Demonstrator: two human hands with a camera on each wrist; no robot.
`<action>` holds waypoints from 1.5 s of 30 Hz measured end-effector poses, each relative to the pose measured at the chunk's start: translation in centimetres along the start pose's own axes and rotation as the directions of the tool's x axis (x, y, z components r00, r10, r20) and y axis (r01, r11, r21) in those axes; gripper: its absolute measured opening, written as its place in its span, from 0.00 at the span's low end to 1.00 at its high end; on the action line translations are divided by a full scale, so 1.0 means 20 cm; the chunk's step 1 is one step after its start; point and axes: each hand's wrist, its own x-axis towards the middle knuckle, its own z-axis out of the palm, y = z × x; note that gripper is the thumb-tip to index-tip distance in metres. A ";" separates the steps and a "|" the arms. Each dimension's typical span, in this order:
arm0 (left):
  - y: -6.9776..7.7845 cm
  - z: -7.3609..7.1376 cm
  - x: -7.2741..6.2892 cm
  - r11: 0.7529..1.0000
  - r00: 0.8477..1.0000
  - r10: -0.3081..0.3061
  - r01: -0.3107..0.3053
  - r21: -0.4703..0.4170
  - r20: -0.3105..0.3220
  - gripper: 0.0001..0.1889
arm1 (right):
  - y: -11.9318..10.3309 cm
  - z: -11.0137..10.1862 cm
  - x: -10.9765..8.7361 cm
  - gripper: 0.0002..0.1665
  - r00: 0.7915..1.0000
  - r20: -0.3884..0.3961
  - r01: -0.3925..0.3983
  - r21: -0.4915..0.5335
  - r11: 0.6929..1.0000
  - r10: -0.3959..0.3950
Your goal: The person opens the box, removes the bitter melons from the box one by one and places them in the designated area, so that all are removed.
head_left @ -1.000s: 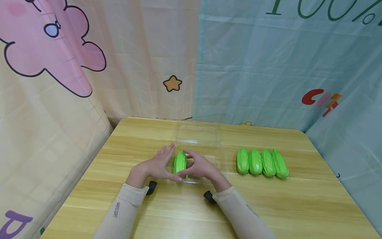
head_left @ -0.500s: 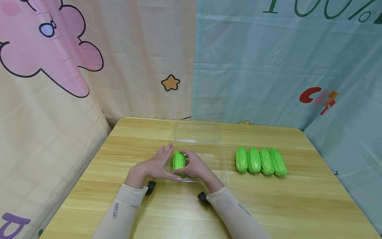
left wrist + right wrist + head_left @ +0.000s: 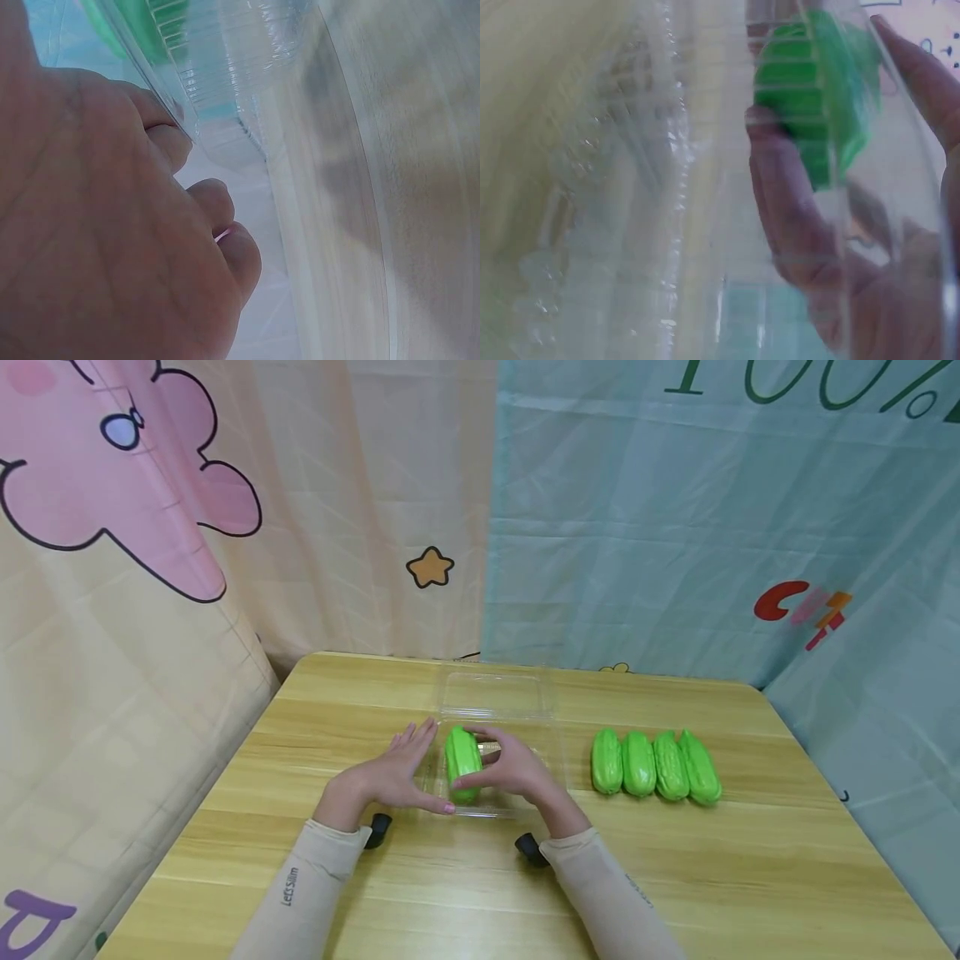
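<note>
In the head view my right hand (image 3: 513, 768) holds a shiny green, ridged bitter melon (image 3: 462, 756) between thumb and fingers over the left part of a clear plastic clamshell box (image 3: 540, 752). Through the box's clear wall in the right wrist view, the fingers (image 3: 787, 180) lie along the side of the melon (image 3: 802, 90). My left hand (image 3: 386, 779) rests at the box's left edge, fingers straight and thumb spread along the front corner. The left wrist view has its fingertips right at the box rim (image 3: 154, 86).
Several more green bitter melons (image 3: 656, 766) stand side by side in a row on the wooden table (image 3: 450, 893), right of the box. The box's lid (image 3: 491, 693) lies folded back toward the table's far edge. Printed curtains (image 3: 420, 485) hang behind.
Over the last half second, my right hand has shifted right and slightly away from me, carrying the bitter melon from the box's left wall. The left hand stays in place.
</note>
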 end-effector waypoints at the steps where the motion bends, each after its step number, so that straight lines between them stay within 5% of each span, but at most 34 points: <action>1: 0.00 0.00 0.00 1.000 1.000 -0.004 0.004 0.003 0.003 0.73 | 0.00 -0.01 0.00 0.52 1.000 0.005 0.007 0.012 1.000 -0.007; 10: 0.00 -0.01 0.00 1.000 1.000 -0.011 0.011 0.000 0.008 0.74 | -0.02 -0.11 -0.05 0.52 0.998 0.022 0.060 0.049 0.997 -0.061; 30: -0.01 0.01 0.00 1.000 1.000 -0.002 0.002 -0.006 0.006 0.72 | -0.03 -0.28 -0.14 0.53 0.998 0.042 0.040 0.153 0.987 -0.047; 45: -0.01 0.01 0.00 1.000 1.000 0.003 -0.003 -0.007 0.004 0.72 | -0.02 -0.40 -0.20 0.53 1.000 -0.017 0.028 0.112 0.993 -0.027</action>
